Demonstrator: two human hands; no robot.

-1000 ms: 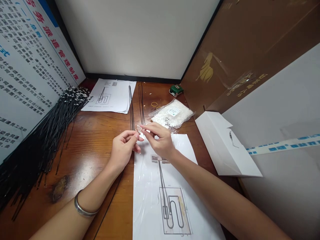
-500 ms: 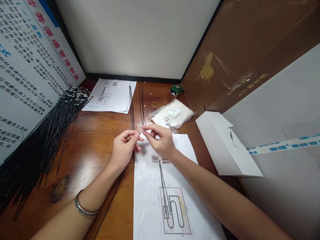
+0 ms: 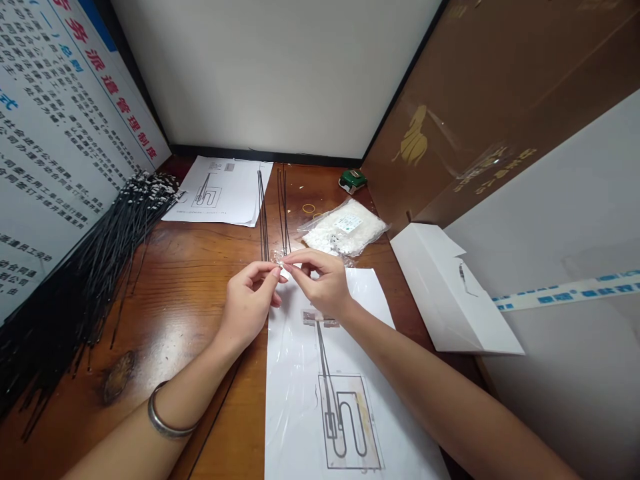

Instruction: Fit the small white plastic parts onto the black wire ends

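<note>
Both hands meet over the wooden table [image 3: 190,293], above the top of a taped-down paper template [image 3: 305,393] with a U-shaped wire drawing. My left hand [image 3: 247,303] and my right hand [image 3: 323,283] each pinch the same small clear plastic piece [image 3: 279,259], fingertips almost touching. The piece is too small to name. A few thin black wires [image 3: 263,213] lie straight on the table just beyond the fingers, running away from me. A silver bangle [image 3: 167,420] circles my left wrist.
A big heap of black wires with white ends [image 3: 95,267] fills the left side. A second drawing sheet [image 3: 223,193] lies at the back, a bag of white parts [image 3: 345,230], a green tape measure [image 3: 353,179] and a rubber band [image 3: 309,208] at back right. A white paper bag [image 3: 450,293] lies right.
Hardly anything has moved. The fingers of both hands have shifted slightly around the small clear piece, staying in the same spot.
</note>
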